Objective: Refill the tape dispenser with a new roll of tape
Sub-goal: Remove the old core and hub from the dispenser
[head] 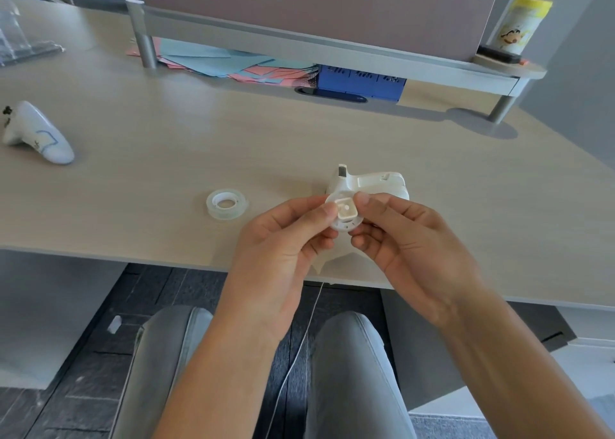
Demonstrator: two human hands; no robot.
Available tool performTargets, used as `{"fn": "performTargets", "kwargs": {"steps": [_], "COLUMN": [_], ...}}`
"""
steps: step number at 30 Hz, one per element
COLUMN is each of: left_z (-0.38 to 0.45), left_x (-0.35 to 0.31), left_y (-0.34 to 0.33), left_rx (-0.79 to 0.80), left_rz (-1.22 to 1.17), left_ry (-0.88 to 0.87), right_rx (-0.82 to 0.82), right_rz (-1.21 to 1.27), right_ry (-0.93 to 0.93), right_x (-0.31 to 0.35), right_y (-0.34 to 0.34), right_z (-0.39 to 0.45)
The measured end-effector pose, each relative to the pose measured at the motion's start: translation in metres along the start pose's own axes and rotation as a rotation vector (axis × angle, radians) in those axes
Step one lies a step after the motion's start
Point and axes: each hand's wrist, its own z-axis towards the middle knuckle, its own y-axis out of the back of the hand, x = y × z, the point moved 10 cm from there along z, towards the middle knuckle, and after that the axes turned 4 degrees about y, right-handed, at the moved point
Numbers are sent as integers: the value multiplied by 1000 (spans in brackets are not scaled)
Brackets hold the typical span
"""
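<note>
Both hands hold a small round white spool core (345, 213) with a square hub, above the desk's near edge. My left hand (286, 239) pinches its left rim and my right hand (399, 235) pinches its right rim. Just behind the hands, the white tape dispenser (372, 180) lies on the desk, partly hidden by my fingers. A new clear roll of tape (227, 204) lies flat on the desk to the left of my left hand, untouched.
A white game controller (36, 132) lies at the desk's far left. Blue and pink papers (233, 62) and a blue box (361, 82) sit under a raised shelf (299, 42) at the back. A yellow-topped canister (519, 26) stands on the shelf's right end.
</note>
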Motion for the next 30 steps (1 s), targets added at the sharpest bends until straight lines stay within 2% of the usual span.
{"fn": "performTargets", "kwargs": {"steps": [11, 13, 16, 18, 24, 26, 30], "left_z": [-1, -1, -3, -3, -3, -4, -6], "left_x": [3, 2, -2, -6, -24, -33, -52], "left_y": [7, 9, 13, 18, 31, 35, 50], "left_rx": [-16, -35, -87, -133, -230, -254, -374], "left_rz": [-32, -31, -17, 34, 261, 364, 646], "left_ry": [35, 33, 11, -24, -139, -177, -258], "right_rx": [-46, -80, -106, -70, 61, 32, -122], "right_rz": [-1, -110, -442, -565, -752, -757, -614], "right_ry": [32, 97, 332, 425, 447, 456, 391], "right_x": [-9, -2, 25, 34, 25, 22, 14], "right_y": [-4, -1, -4, -12, -26, -26, -11], "right_z": [1, 0, -6, -11, -8, -5, 10]}}
